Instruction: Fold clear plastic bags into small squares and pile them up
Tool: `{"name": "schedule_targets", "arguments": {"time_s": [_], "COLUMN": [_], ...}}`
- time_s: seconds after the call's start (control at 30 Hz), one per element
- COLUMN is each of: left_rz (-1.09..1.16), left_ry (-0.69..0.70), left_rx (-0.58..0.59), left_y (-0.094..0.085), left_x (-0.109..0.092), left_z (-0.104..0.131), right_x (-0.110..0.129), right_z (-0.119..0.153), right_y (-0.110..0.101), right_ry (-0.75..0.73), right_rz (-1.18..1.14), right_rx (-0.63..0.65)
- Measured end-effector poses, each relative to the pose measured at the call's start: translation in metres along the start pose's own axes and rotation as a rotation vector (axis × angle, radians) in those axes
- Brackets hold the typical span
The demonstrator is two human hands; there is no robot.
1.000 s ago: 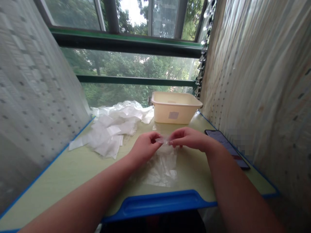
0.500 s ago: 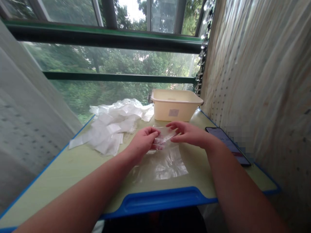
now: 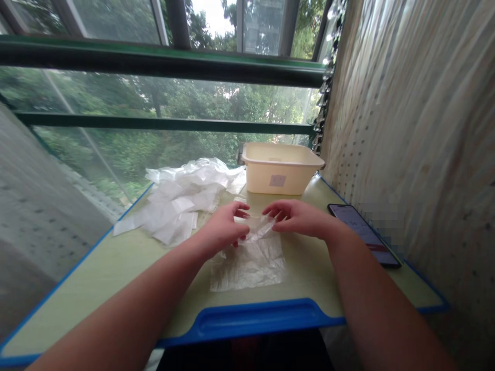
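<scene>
A clear, crinkled plastic bag [image 3: 249,265] lies on the table in front of me, its upper end raised and creased between my hands. My left hand [image 3: 226,226] is at the bag's left side, thumb and fingers apart, not closed on it. On the other side my right hand [image 3: 297,219] has its fingers curved and spread from the thumb. The bag's upper right corner comes up close to that thumb; whether they touch is unclear. Left of my left hand lies a loose heap of thin white and clear plastic bags [image 3: 181,196].
A cream plastic tub [image 3: 255,178] with a small label stands at the table's back. A phone [image 3: 363,234] lies at the right edge. The pale green table [image 3: 127,278] has a blue rim with a molded front tray [image 3: 257,318]. Windows and curtains surround it.
My left hand's pinch on the folded plastic has opened. The bag has dropped and spread flatter, its lower part shifting left. My right hand has come slightly down. The view has turned slightly.
</scene>
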State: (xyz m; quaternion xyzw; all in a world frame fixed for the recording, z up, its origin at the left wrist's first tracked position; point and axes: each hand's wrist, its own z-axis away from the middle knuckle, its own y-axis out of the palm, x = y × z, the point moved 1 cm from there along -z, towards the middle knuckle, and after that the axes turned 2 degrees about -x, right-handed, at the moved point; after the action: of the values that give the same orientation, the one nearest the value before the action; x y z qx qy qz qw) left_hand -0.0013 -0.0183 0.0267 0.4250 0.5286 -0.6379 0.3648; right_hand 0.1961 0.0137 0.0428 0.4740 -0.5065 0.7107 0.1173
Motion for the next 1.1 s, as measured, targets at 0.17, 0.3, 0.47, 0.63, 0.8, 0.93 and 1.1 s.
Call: {"name": "schedule_targets", "arguments": {"time_s": [0.17,0.3,0.47,0.63,0.8,0.93,1.1], "left_rz": [-0.156,-0.282,-0.466,-0.552,-0.593,-0.617,-0.616], "left_ry": [-0.011,0.056,0.277,0.42,0.571,0.626,0.624], "left_rx": [0.133,0.155,0.061,-0.021,-0.089,-0.122,-0.141], "left_y": [-0.008,-0.011,-0.01,-0.007,0.002,0.007,0.008], "left_x": [-0.004,-0.004,-0.004,-0.001,0.001,0.003,0.005], "left_z": [0.007,0.009,0.008,0.005,0.002,-0.001,-0.002], "right_x": [0.008,0.009,0.009,0.009,0.008,0.005,0.002], "right_z": [0.004,0.005,0.005,0.007,0.006,0.004,0.001], "right_y": [0.0,0.003,0.003,0.0,-0.001,0.0,0.0], "right_ry": [0.055,0.057,0.056,0.077,0.044,0.055,0.035], "right_rz": [-0.039,0.032,0.054,0.089,0.161,0.185,0.207], "right_rx": [0.084,0.093,0.088,0.092,0.083,0.023,-0.064]}}
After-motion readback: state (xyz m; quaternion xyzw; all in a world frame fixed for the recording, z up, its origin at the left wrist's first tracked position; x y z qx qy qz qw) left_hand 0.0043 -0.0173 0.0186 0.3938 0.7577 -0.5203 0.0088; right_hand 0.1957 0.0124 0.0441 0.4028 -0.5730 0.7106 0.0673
